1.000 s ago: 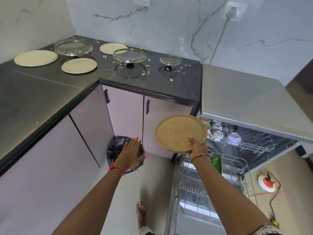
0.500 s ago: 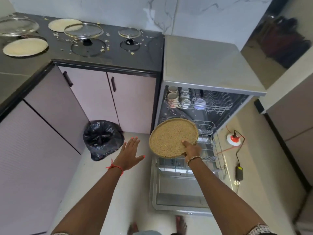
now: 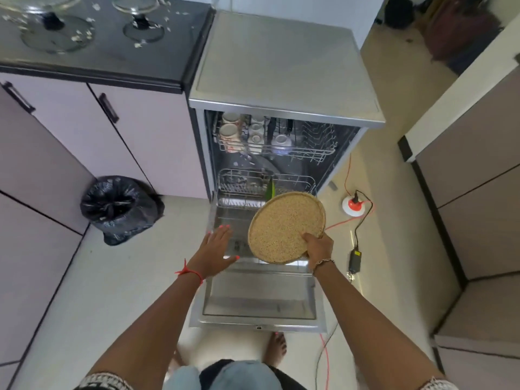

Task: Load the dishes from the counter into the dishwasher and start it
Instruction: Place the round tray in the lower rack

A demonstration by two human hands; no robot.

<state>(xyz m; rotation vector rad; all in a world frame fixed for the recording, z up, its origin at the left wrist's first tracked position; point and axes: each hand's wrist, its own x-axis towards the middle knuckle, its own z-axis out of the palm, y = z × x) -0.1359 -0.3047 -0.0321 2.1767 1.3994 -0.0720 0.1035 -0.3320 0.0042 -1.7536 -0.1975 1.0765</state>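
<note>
Loading step: your right hand (image 3: 318, 249) grips the speckled round plate (image 3: 284, 226) by its near rim over the dishwasher's lower rack (image 3: 242, 187), your left hand (image 3: 215, 249) hovers flat and empty beside it; next, probably stand the plate in a free slot.

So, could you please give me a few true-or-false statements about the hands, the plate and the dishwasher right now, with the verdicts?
1. The right hand grips the round speckled plate by its rim. True.
2. The left hand holds a spoon. False: its fingers are straight and it holds nothing.
3. The dishwasher door is closed. False: it is folded down, open.
4. The upper rack holds cups. True.
</note>
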